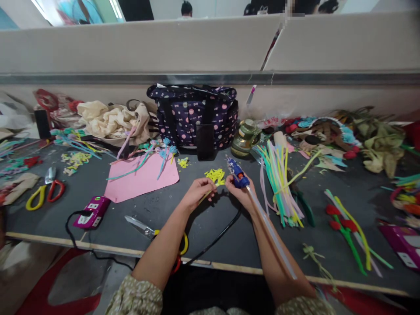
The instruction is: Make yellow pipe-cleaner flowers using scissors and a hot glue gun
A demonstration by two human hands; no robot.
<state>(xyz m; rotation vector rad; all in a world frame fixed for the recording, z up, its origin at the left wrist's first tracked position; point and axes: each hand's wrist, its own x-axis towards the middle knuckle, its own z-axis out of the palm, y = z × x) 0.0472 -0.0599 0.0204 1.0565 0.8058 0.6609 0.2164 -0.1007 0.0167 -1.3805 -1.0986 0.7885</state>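
At the left of the frame, metal scissors with one yellow and one red handle [50, 176] are laid on the dark grey counter [131, 208], beside a magenta box with a black cable [95, 213]. A flat pink paper sheet [141, 183] is partly covered by pastel fuzzy flowers. Similar metal scissors [140, 226] are partly hidden by the left forearm. At centre, a thin yellowish stem [205, 197] is pinched in the grip of the left hand [198, 192], its long axis slanted from lower left to upper right; bright yellow scraps [215, 175] are heaped just beyond those fingertips. Immediately right, a blue glue gun [236, 173] is clamped in the grip of the right hand [244, 197], its nozzle aimed upper left, above and right of the stem; by a long translucent glue stick [272, 238] the right forearm is crossed. Farther right, that side is crowded by a multicoloured fuzzy-stick bundle [278, 188]
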